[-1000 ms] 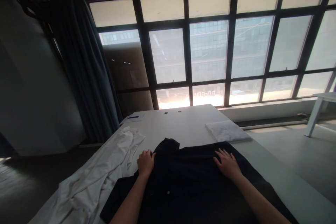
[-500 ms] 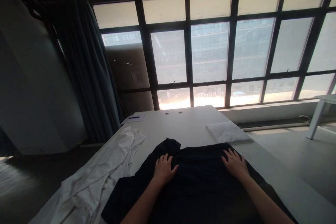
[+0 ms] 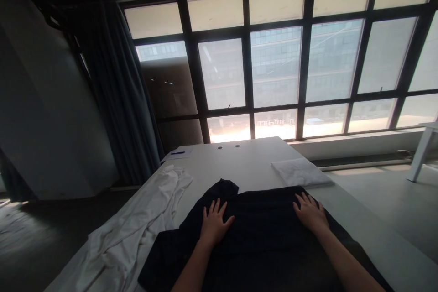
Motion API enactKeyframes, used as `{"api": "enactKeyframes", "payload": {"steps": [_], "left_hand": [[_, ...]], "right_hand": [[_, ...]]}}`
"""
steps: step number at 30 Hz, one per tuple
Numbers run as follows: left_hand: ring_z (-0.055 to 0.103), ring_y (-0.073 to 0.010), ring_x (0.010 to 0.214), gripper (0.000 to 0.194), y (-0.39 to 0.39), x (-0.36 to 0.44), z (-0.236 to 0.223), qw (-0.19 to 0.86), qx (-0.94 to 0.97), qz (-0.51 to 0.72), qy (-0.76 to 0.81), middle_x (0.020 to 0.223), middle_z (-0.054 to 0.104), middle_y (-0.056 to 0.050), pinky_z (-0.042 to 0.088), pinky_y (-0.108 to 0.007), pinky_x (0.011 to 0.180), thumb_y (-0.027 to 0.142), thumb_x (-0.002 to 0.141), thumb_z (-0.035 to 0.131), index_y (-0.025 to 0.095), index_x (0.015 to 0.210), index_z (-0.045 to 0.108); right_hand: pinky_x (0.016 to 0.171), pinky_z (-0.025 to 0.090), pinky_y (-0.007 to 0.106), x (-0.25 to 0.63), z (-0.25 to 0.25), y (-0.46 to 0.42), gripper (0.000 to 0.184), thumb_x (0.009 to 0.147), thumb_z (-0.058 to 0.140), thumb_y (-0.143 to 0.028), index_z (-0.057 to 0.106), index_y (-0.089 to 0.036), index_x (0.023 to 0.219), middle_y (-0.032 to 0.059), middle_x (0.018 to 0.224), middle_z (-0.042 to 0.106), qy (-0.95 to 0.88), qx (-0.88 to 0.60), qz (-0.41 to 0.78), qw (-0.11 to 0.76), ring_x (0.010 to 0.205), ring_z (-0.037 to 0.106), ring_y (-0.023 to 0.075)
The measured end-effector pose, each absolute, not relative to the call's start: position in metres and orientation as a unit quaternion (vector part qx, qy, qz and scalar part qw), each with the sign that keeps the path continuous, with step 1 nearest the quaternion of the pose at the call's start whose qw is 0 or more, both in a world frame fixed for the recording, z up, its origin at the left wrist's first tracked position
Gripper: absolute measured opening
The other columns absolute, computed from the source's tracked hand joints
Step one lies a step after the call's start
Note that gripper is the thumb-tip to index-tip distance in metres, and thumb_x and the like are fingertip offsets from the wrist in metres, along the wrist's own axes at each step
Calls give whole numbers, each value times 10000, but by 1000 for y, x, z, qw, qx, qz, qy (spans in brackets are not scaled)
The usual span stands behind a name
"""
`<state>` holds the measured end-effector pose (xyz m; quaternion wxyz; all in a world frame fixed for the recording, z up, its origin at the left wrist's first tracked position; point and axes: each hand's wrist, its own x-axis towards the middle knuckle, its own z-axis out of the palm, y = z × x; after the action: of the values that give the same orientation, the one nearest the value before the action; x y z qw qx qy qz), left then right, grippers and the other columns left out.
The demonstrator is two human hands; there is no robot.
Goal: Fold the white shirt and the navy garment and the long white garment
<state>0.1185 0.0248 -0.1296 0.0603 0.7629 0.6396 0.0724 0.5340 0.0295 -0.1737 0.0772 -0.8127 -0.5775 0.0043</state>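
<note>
At lower centre, one garment [image 3: 260,242] is touched by the left hand [image 3: 213,226], its fingers spread, and the right hand [image 3: 310,213], its fingers slightly parted. One pen [image 3: 178,153] and two white cloths [image 3: 301,172] are seen above.

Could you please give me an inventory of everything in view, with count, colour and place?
Garment: one, near-black, spread across the near table
White cloth: one heap, white, loose along the table's left side
Folded cloth: one, white, table's right edge
Table: one, white, centre
Pen: one, dark blue, on the paper
Paper: at least one sheet, white, far left corner
Discs: two, grey, table's far end
Window: many panes, black frame, behind
Curtain: one large, dark blue, left
Second table: one, white, right edge
Floor: grey, both sides
Left hand, right hand: two, bare, flat on the garment
</note>
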Motion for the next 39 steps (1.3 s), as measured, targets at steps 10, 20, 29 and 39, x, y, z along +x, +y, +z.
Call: {"api": "enactKeyframes", "payload": {"steps": [10,20,29,39], "left_hand": [[281,-353,1497,801,28,118,-134,35,753,89,651,1574,414,-129,97,-592,1246,780,901,337,312,1546,420],[239,-341,1522,818,28,118,-133,40,753,73,653,1604,381,-115,72,-588,1251,792,901,301,316,1560,390],[227,-342,1529,812,28,118,-130,40,754,62,652,1617,371,-104,81,-574,1252,781,909,297,312,1566,379],[48,-354,1572,918,30,110,-132,64,768,28,636,1700,183,-87,8,-628,1243,857,859,295,324,1605,265]], "right_hand": [[1222,125,556,538,-177,31,617,981,308,-506,426,-277,1542,47,1647,312,-578,-812,2,78,1531,223,266],[1219,141,564,536,-173,30,621,970,308,-510,445,-279,1531,39,1638,333,-580,-810,8,87,1528,234,265],[1221,125,578,536,-171,30,622,972,317,-501,435,-270,1537,49,1644,319,-580,-810,8,82,1529,226,274],[1215,164,564,536,-168,30,608,977,335,-488,437,-274,1537,55,1638,332,-580,-811,10,77,1522,251,279]]}}
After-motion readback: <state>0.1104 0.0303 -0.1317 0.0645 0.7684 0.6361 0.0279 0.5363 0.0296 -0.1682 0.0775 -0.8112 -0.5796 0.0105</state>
